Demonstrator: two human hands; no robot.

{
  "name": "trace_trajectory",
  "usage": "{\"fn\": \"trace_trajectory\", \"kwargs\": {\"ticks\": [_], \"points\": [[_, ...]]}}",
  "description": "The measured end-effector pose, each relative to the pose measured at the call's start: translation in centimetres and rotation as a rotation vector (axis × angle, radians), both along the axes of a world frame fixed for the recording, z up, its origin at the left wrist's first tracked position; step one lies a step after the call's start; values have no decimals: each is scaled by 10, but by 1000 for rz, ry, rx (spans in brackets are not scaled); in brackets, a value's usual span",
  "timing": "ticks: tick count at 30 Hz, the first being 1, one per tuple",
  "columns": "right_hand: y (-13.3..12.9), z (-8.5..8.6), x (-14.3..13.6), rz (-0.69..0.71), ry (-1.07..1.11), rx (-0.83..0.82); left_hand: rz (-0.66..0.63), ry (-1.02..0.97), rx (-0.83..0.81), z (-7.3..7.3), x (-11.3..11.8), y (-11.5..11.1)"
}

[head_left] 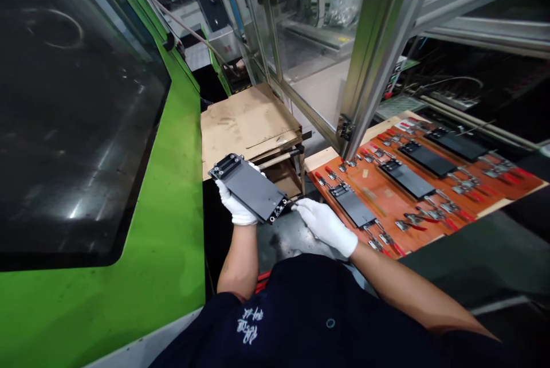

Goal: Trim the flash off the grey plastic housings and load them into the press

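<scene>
A flat dark-grey rectangular panel (253, 184) lies tilted across my gloved left hand (236, 204), with the thumb along its near edge and fingertips showing past the far edge. Its upper-left end carries a raised black ribbed block; round metal-rimmed holes show at the lower-right end. My right hand (322, 224), also in a white glove, is closed in a pinch right beside that holed end. Something thin and dark shows at its fingertips, too small to name.
To the right, an orange fixture board (365, 187) bears several similar dark panels (406, 179) among red-handled toggle clamps. A cardboard-covered stand (249, 116) is ahead. A green machine (172, 202) with a dark window closes off the left. An aluminium-framed enclosure (373, 58) rises ahead right.
</scene>
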State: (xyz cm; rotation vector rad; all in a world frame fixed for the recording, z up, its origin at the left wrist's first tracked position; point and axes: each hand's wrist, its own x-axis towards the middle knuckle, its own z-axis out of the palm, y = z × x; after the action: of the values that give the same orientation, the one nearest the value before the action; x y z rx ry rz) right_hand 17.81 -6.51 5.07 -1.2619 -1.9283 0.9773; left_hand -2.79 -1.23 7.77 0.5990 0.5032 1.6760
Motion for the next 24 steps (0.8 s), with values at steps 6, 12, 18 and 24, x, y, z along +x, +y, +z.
{"fn": "trace_trajectory", "kwargs": {"ticks": [6, 12, 18, 24], "points": [[3, 3, -8, -12, -58, 38, 16, 16, 24, 3, 2, 3], [8, 12, -12, -8, -159, 35, 40, 28, 31, 7, 1, 7], [17, 14, -13, 22, -201, 62, 98, 44, 4, 12, 3, 13], [30, 14, -17, -9, -238, 51, 98, 39, 12, 11, 0, 22]]}}
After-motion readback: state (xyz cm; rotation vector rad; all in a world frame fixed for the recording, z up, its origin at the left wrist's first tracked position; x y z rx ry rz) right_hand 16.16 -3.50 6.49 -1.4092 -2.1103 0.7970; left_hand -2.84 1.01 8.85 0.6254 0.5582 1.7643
